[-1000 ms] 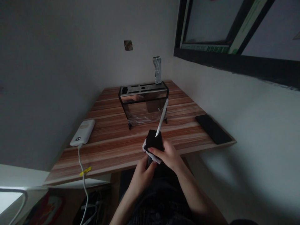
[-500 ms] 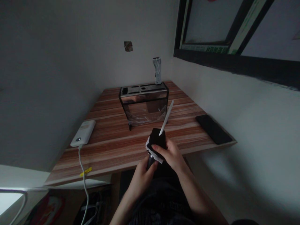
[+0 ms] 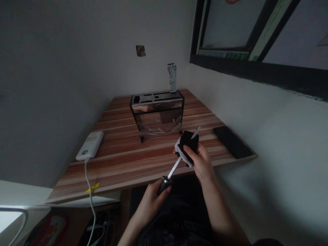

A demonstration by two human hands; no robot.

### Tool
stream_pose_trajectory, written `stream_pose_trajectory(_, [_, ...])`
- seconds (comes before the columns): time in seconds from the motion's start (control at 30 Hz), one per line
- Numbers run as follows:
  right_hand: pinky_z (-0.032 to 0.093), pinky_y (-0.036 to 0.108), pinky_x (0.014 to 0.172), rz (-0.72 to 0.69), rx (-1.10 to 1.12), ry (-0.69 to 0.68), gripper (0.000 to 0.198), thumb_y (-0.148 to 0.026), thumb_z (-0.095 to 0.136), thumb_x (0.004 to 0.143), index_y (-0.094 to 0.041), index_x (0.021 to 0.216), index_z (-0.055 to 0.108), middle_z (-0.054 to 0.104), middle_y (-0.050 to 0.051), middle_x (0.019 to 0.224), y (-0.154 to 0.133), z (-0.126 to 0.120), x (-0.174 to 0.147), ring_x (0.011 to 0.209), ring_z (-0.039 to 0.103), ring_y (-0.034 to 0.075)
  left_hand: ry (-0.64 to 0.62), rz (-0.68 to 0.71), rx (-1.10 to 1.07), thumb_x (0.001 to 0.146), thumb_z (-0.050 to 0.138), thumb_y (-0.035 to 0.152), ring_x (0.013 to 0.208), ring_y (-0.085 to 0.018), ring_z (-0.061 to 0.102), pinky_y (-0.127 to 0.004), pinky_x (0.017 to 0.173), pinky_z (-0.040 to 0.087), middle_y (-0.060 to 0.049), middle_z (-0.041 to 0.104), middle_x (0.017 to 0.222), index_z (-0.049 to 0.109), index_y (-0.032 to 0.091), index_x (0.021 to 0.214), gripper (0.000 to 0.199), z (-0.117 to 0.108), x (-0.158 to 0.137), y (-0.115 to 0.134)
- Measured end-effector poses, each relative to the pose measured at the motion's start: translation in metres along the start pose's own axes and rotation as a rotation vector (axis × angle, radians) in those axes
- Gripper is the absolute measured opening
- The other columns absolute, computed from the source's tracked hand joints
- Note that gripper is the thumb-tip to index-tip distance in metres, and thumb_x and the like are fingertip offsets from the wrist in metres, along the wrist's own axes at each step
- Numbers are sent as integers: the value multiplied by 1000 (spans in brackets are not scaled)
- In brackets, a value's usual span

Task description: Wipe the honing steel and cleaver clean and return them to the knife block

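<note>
Head view, forearms (image 3: 137, 223) angled inward, left fingers (image 3: 155, 187) gripping rod handle (image 3: 164, 185), right fingers (image 3: 191, 152) clasping cloth (image 3: 186, 139)

Dim, muted light leaves soft shadow on the right wall (image 3: 276, 147).

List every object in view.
Table: 1, brown, centre
Rod: 1, pale, through cloth
Cloth: 1, black/white, around rod
Stand: 1, black/silver, on table
Upright object: 1, grey, stand's back right
Device: 1, white, table left
Cable: 1, white, from device
Tape: 1, yellow, table front
Phone: 1, black, table right
Frame: 1, dark, upper right
Patch: 1, brown, upper middle
Items: several, dark, lower left
Left hand: 1, bare, holding rod
Right hand: 1, bare, holding cloth
</note>
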State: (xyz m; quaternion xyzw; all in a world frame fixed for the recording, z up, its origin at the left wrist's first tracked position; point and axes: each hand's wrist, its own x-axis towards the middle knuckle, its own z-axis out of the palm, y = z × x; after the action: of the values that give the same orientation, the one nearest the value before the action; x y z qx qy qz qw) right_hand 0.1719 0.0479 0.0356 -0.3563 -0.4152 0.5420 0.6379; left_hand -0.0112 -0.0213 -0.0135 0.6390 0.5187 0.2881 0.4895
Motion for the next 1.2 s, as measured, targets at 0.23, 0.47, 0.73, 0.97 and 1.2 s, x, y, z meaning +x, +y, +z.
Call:
stream_pose_trajectory(0.23, [57,30,59,-54,44,131,23,-37,72,73,-17,83,68,73,3,73,-7,-9,5,59,68,18,-20,-30,88,86,49,45,70,-15,47,-21,62,35,-1,57,72,64,12,84,36,1,-9,-10])
stream_pose_trajectory(0.47, [57,30,53,-156,90,326,24,-40,72,72,-19,81,67,71,-1,69,-10,-21,10,52,65,16,-99,-49,63,86,49,43,71,-15,48,-21,64,36,-1,59,75,64,11,88,34,3,-9,3])
stream_pose_trajectory(0.73, [58,30,54,-164,127,364,25,-40,71,71,-19,84,65,71,-1,70,-12,-20,10,54,67,16,-59,-44,77,84,52,46,70,-15,48,-21,62,37,-1,61,74,67,14,95,38,7,-13,1])
stream_pose_trajectory(0.97, [58,30,51,-139,142,336,24,-42,66,76,-19,84,64,70,-1,67,-8,-12,8,50,65,16,-100,-60,50,85,50,50,79,-18,53,-22,70,41,-3,65,82,66,15,101,41,9,-14,-3])
stream_pose_trajectory(1.2, [57,31,53,-94,70,267,29,-46,63,78,-18,85,64,69,0,64,-2,-7,7,52,66,18,-62,-109,66,84,50,52,87,-20,53,-25,79,40,-4,64,92,64,15,103,44,13,-11,-11])
